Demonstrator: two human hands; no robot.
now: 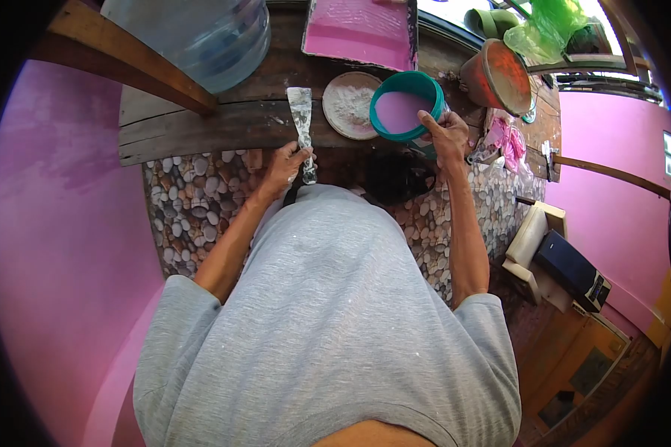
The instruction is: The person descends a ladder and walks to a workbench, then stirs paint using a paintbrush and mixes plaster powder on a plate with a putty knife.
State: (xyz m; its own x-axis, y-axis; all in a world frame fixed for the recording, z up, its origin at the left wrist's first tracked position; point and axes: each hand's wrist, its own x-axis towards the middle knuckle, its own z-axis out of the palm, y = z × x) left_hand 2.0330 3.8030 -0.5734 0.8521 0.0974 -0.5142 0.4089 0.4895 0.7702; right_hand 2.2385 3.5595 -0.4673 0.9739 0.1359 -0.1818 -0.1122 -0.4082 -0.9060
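Note:
My left hand [285, 167] is closed around the handle of a putty knife [301, 112], its whitish, smeared blade pointing away from me. On the other side, my right hand [446, 137] grips the rim of a teal bucket [438, 97], thumb over the edge. Pink paint [401, 112] lies inside the bucket, which tips slightly toward me. Between the knife and bucket, a round plate-like lid [334, 112] with white powder sits on the wooden bench [238, 123]. The bucket's lower part is partly hidden by my hand.
A paint tray [358, 33] coated pink lies at the back. A large clear plastic container [224, 56] and wooden post [127, 59] stand left. An orange-stained bucket [492, 74], pink plastic bag [511, 141] and green bag [546, 30] are right. Something dark [399, 177] is below the bench.

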